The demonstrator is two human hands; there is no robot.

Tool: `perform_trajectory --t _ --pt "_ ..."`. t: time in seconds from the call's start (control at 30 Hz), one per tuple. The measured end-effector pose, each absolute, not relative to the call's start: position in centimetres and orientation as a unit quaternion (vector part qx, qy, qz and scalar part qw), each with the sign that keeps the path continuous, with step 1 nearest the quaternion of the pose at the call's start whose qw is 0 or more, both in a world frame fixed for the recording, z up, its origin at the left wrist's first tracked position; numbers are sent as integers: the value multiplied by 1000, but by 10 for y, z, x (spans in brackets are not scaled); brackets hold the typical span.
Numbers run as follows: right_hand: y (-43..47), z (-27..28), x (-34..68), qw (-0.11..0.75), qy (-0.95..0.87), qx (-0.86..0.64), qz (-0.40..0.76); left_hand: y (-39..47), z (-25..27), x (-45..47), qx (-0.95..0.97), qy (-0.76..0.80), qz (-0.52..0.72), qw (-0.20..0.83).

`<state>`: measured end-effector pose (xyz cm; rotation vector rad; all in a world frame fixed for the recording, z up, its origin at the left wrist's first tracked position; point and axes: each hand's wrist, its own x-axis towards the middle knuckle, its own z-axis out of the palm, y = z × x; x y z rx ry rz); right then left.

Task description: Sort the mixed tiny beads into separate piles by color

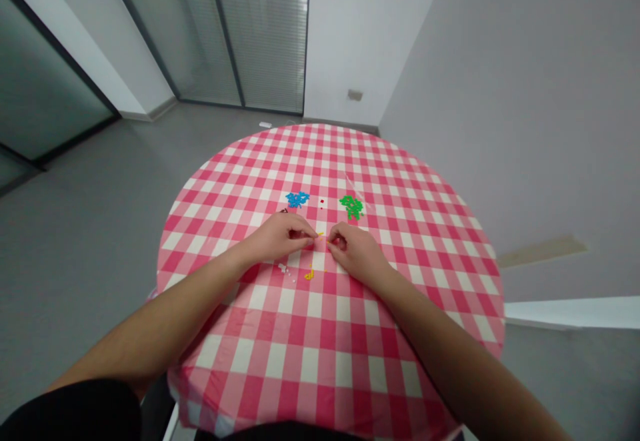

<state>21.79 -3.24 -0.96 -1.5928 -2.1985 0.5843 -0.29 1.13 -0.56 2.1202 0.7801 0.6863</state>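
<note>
My left hand (281, 235) is closed in a pinch, with a small yellow piece (321, 233) at its fingertips. Facing it across a narrow gap, my right hand (359, 251) pinches another tiny yellow piece (328, 242). Both are too small to make out their kind. Nearer to me lies a little group of yellow pieces (309, 275), with scattered white pieces (283, 268) to its left. Beyond the hands are a pile of blue pieces (297, 199), a pile of green pieces (352, 207) and a red piece (322, 201). Dark pieces (284, 211) show partly behind my left hand.
A red and white checked cloth (320, 341) covers the round table. Grey floor (125, 181) lies to the left, and a plain wall (525, 107) stands to the right. Behind the table are glass panels with blinds (270, 34) and a small white object (265, 125) on the floor.
</note>
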Motion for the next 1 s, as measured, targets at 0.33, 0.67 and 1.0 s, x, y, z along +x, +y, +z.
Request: perform_trajectory --t 0.33,0.67,1.0 --pt "-31 -8 216 156 -801 -552 172 10 -7 2 818 377 242 360" --pt "-32 -9 215 65 -842 -527 95 9 -10 6 853 337 253 308" --pt "-34 -4 213 49 -850 -520 74 10 -17 11 868 353 217 273"
